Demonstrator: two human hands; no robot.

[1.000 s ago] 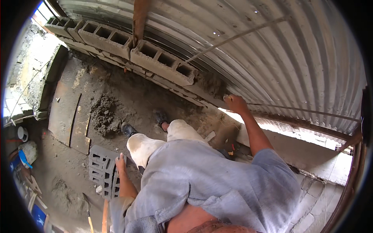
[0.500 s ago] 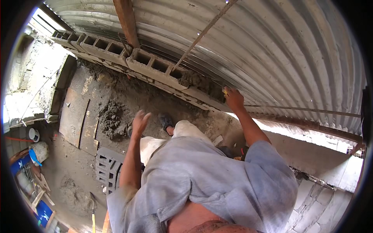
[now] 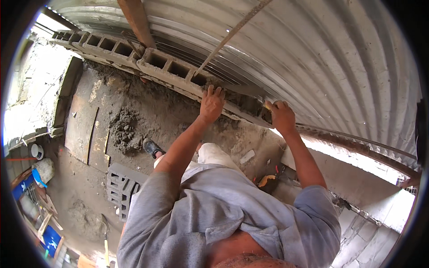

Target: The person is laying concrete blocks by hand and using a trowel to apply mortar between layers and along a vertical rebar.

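A row of grey hollow concrete blocks (image 3: 167, 73) tops a low wall along the corrugated metal sheeting. Wet mortar (image 3: 237, 100) covers the block tops between my two hands. My left hand (image 3: 212, 106) rests on the front edge of the blocks, its fingers reaching onto the mortar and holding nothing I can see. My right hand (image 3: 282, 118) is closed around the yellow handle of a trowel. The trowel's grey blade (image 3: 245, 90) points left over the mortar, behind the block tops. My right fingers hide most of the handle.
Corrugated sheeting (image 3: 321, 53) rises close behind the wall, with a wooden post (image 3: 136, 22) and a slanting rod (image 3: 230, 38) before it. A mortar heap (image 3: 126, 127) lies on the ground. A loose hollow block (image 3: 120, 183) sits by my left side, near a long-handled tool (image 3: 106, 248).
My left hand has moved up and right, from above the ground onto the block edge. My right hand has shifted slightly right and down, and the trowel blade now shows. My feet have shifted too.
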